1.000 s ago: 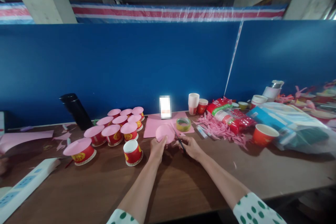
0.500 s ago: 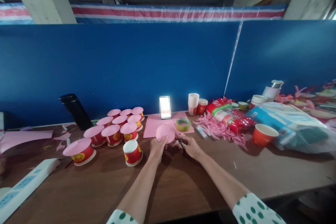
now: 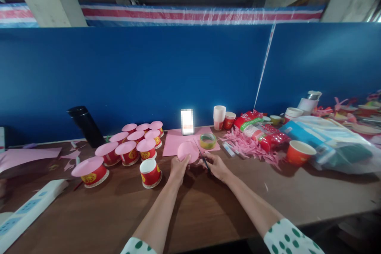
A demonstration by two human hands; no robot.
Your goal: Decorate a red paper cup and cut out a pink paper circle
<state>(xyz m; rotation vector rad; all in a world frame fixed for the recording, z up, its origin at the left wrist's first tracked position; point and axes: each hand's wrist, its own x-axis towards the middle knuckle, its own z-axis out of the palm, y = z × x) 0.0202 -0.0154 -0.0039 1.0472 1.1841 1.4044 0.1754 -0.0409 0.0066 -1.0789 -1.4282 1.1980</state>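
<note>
My left hand (image 3: 179, 168) pinches a round pink paper disc (image 3: 187, 151) by its lower edge, thumb on top. In my right hand (image 3: 218, 168) is a pair of scissors (image 3: 204, 160), its blades pointing up and left beside the disc's right edge. Whether the blades touch the paper I cannot tell. Behind the disc lies a pink paper sheet (image 3: 172, 145), with a roll of tape (image 3: 207, 141) on its right part. To the left, an upturned-looking red paper cup (image 3: 149, 174) stands without a disc; several red cups (image 3: 89, 175) nearby carry pink discs on top.
A black bottle (image 3: 86, 127) and a white power strip (image 3: 28, 214) are at the left. On the right are shredded pink paper (image 3: 256, 151), a red package (image 3: 262, 129), an orange cup (image 3: 300, 153) and a plastic bag (image 3: 333, 143). A blue partition (image 3: 178, 67) closes the back.
The pink disc has shifted very slightly to the right with my left hand. My right hand and the scissors are almost unmoved.
</note>
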